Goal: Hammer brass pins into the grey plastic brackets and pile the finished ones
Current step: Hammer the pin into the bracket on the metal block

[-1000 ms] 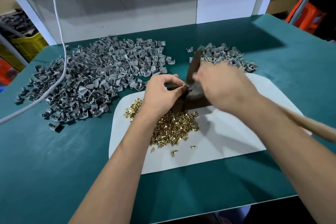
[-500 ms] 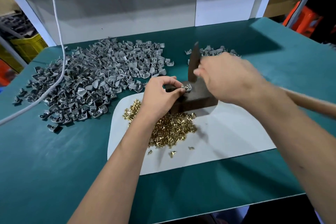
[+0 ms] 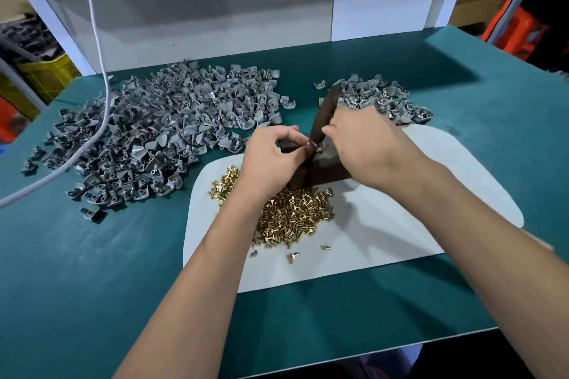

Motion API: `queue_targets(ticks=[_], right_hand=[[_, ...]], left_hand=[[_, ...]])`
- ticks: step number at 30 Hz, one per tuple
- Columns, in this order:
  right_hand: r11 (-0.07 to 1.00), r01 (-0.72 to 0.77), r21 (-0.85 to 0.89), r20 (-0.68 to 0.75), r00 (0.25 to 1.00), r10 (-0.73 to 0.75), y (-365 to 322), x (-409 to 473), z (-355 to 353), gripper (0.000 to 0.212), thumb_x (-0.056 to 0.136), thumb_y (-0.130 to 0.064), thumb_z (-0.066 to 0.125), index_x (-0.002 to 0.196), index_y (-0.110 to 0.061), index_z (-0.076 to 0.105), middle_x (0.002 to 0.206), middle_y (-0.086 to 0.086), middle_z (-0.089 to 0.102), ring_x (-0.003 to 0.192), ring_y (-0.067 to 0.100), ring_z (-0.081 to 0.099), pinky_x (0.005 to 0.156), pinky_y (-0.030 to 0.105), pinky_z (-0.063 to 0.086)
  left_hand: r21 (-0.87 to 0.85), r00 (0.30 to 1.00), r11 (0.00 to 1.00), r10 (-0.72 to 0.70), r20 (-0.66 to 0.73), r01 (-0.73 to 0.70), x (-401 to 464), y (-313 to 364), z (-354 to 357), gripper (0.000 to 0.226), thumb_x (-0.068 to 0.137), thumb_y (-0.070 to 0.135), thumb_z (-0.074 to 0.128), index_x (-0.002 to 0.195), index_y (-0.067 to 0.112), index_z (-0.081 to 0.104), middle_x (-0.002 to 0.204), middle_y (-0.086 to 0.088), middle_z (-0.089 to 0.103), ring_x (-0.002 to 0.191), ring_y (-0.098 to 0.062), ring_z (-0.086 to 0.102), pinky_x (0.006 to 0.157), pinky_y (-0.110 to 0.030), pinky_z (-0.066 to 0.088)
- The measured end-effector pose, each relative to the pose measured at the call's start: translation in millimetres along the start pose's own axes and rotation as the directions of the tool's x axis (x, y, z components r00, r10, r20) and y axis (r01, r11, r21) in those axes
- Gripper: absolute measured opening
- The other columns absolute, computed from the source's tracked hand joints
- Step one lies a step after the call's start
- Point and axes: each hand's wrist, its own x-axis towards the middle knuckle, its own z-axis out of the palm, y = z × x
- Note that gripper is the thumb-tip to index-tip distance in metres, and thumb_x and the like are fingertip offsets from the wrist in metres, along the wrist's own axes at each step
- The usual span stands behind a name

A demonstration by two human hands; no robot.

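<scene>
- Two hands meet over a dark block (image 3: 323, 169) that sits at the far edge of a white mat (image 3: 400, 224) on the green worktop (image 3: 92, 286).
- The left hand (image 3: 271, 160) curls its fingers and pinches a small grey bracket (image 3: 312, 144) on top of the block.
- The right hand (image 3: 366, 144) is curled too, and its fingertips come right up to that same bracket. It may hold a pin or a tool, but I cannot tell, because the hand hides it.
- A dark flat bar (image 3: 326, 111) stands up from the block just behind the fingers.
- Loose brass pins (image 3: 292, 215) lie in a heap on the mat, just in front of the block and close to the left wrist.
- Lots of grey brackets wait in a big pile (image 3: 160, 135) on the left. A smaller pile (image 3: 378, 98) sits far back on the right. I think that one holds the finished ones.
- I think the step now is to set a pin in the bracket's hole.
- To do it well, keep the bracket flat and firm on the block so it cannot rock.
- Stand the pin straight up in the hole before any hit.
- Move the fingertips off to the side of the pin, so the hammer cannot catch them.
- Tap softly first, then harder, so the pin does not bend or jump away.
</scene>
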Motion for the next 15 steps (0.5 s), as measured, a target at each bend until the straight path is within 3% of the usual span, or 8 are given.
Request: queue_targets(ticks=[2,5,8,15], right_hand=[[1.0,0.017,-0.013,0.065,0.998,-0.016,6,0,-1,0.026,0.108,-0.029,0.038,0.107,-0.015,0.059,0.106,0.014,0.066,0.087,0.037,0.059,0.076,0.042,0.049],[0.999,-0.031,0.043,-0.037,0.999,0.032,17,-4,-9,0.022,0.106,-0.036,0.043,0.092,-0.024,0.054,0.101,0.009,0.069,0.098,0.038,0.063,0.075,0.039,0.045],[0.977,-0.159,0.14,-0.123,0.977,0.176,38,-7,-8,0.024,0.103,-0.039,0.048,0.099,-0.019,0.061,0.098,0.011,0.069,0.092,0.039,0.059,0.074,0.04,0.044],[0.904,-0.412,0.11,-0.022,0.909,0.417,75,-16,4,0.008,0.092,-0.028,0.067,0.089,-0.02,0.069,0.088,0.012,0.067,0.084,0.038,0.059,0.074,0.037,0.051]], left_hand=[[0.003,1.0,1.0,-0.006,-0.001,0.006,-1,0,1,0.009,0.083,0.009,0.083,0.084,0.017,0.079,0.118,-0.004,0.07,0.119,-0.006,0.063,0.109,-0.037,0.048],[-0.001,1.0,1.0,0.005,-0.012,-0.005,-2,2,0,0.017,0.083,0.009,0.082,0.078,0.025,0.078,0.124,-0.008,0.07,0.12,-0.004,0.062,0.11,-0.035,0.046],[-0.019,1.0,1.0,0.008,-0.006,-0.008,-2,4,0,0.022,0.084,0.009,0.079,0.074,0.028,0.076,0.131,-0.008,0.068,0.124,-0.006,0.061,0.114,-0.036,0.041],[-0.114,0.998,0.993,-0.039,0.042,0.044,-7,8,-2,0.018,0.09,0.007,0.074,0.077,0.02,0.076,0.137,-0.006,0.065,0.127,-0.01,0.059,0.118,-0.043,0.037]])
